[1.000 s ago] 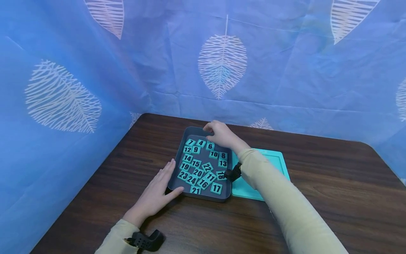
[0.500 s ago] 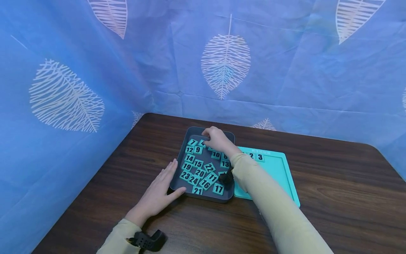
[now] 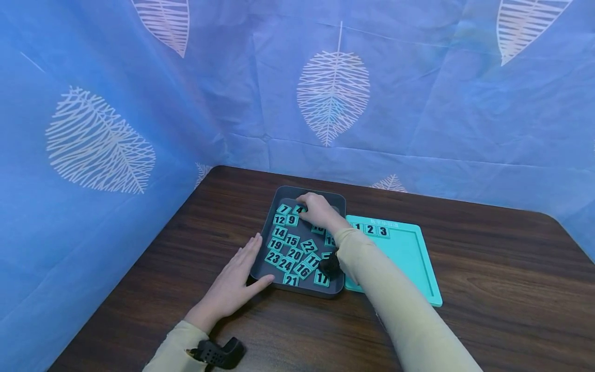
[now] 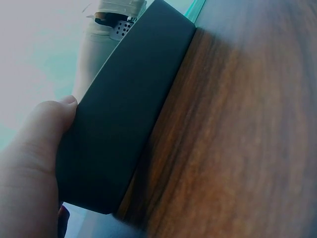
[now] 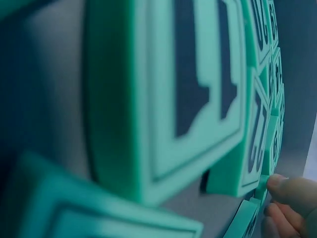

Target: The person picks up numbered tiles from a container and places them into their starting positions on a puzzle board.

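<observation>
A dark grey tray (image 3: 304, 292) holds loose turquoise number tiles. My right hand (image 3: 318, 211) reaches into its far part, thumb and fingers pinching the number 4 tile (image 3: 299, 208). In the right wrist view the thumb (image 5: 285, 187) lies against a tile's edge, beyond the large, close number 11 tile (image 5: 198, 89). My left hand (image 3: 232, 287) rests at the tray's near left corner, fingers straight along the left side and thumb along the front. The left wrist view shows the left thumb (image 4: 47, 124) against the tray's dark wall (image 4: 114, 119).
A turquoise board (image 3: 411, 263) lies right beside the tray, partly hidden under the right sleeve (image 3: 386, 289). Tiles 1, 2 and 3 (image 3: 383, 231) stand in a row along its top. The brown table (image 3: 502, 268) reaches back to a blue leaf-patterned cloth (image 3: 279, 93).
The right hand has come down and slightly nearer within the tray, onto the number 4 tile. Tiles 1, 2 and 3 on the board have come into sight. The left hand stays at the tray.
</observation>
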Available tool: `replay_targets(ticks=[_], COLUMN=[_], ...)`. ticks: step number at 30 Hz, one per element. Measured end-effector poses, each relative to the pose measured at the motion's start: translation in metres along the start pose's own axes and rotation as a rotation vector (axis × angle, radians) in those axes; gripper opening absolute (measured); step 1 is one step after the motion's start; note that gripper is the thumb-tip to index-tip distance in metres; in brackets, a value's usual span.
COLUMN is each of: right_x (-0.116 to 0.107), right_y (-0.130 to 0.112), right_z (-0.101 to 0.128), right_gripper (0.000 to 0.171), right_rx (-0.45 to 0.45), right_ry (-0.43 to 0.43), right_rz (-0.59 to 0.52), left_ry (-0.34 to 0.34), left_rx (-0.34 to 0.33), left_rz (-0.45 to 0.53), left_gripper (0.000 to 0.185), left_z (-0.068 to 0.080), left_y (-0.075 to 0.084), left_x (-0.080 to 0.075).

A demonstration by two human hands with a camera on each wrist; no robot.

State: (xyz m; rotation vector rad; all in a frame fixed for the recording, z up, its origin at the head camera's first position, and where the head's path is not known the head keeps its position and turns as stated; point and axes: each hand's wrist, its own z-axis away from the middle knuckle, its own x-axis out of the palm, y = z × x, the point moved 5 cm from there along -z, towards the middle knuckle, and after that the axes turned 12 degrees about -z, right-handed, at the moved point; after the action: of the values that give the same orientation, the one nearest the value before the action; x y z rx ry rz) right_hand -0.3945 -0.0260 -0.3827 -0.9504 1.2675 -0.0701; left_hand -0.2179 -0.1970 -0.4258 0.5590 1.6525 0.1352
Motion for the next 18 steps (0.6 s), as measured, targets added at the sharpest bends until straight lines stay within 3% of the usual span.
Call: replay_targets(ticks=[10, 18], right_x=[0.0056, 0.0042], right_y=[0.0079, 0.0068], right_z=[-0.0004, -0.0017], right_gripper=[0.040, 0.037], right_rx=[0.031, 0.005], right_ry=[-0.020, -0.015], right_rz=[0.022, 0.017], left_ry=[-0.001, -0.001], left_rx=[-0.004, -0.001], left_rz=[0.001, -0.001], left_gripper=[0.087, 0.087], left_z=[-0.0002, 0.0000], left_y=[0.0004, 0.0006], left_x=[0.0011, 0.0002])
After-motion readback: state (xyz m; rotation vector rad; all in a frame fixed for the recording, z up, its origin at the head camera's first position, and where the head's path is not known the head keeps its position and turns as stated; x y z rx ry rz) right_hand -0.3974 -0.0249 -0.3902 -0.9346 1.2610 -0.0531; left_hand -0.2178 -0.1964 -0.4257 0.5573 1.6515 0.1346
